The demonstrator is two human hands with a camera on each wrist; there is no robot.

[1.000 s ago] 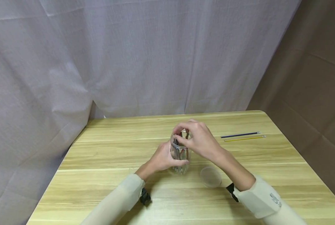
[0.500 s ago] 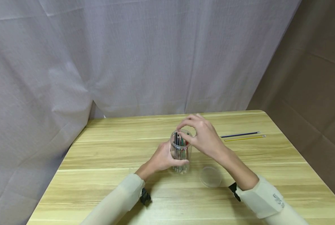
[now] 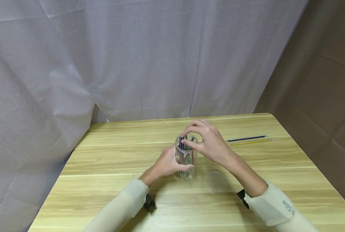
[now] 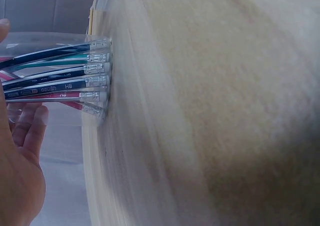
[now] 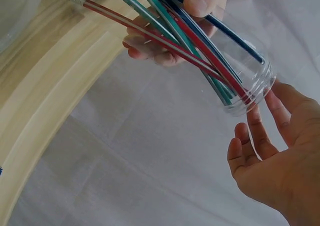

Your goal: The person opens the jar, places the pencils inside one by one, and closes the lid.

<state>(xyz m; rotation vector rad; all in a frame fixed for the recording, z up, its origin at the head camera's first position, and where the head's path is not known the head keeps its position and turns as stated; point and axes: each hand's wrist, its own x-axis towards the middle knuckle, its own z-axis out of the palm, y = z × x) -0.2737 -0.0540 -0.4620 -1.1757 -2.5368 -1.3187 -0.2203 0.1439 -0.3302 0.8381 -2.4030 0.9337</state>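
Note:
A clear plastic jar point(image 3: 191, 169) of pencils stands upright on the table, its mouth up. My left hand point(image 3: 167, 162) grips its side, fingers wrapped behind and thumb across the front. Dark blue, green and red pencils point(image 4: 70, 83) lean inside, eraser ends down at the base. My right hand point(image 3: 211, 141) is at the mouth, thumb and index finger bent close together beside the tops of dark pencils point(image 3: 181, 144). In the right wrist view its fingertips point(image 5: 252, 115) meet the rim; whether they pinch a pencil is not clear.
A round clear lid point(image 3: 216, 182) lies on the wooden table point(image 3: 102, 180), right of the jar. Further right, a dark blue pencil point(image 3: 247, 138) and a yellow pencil point(image 3: 252, 142) lie nearly side by side. A grey curtain point(image 3: 146, 64) hangs behind the table.
My right hand has risen slightly out of the jar's mouth and shifted right, then dipped a little. The dark pencil tops show more clearly now. My left hand and the jar stay in place.

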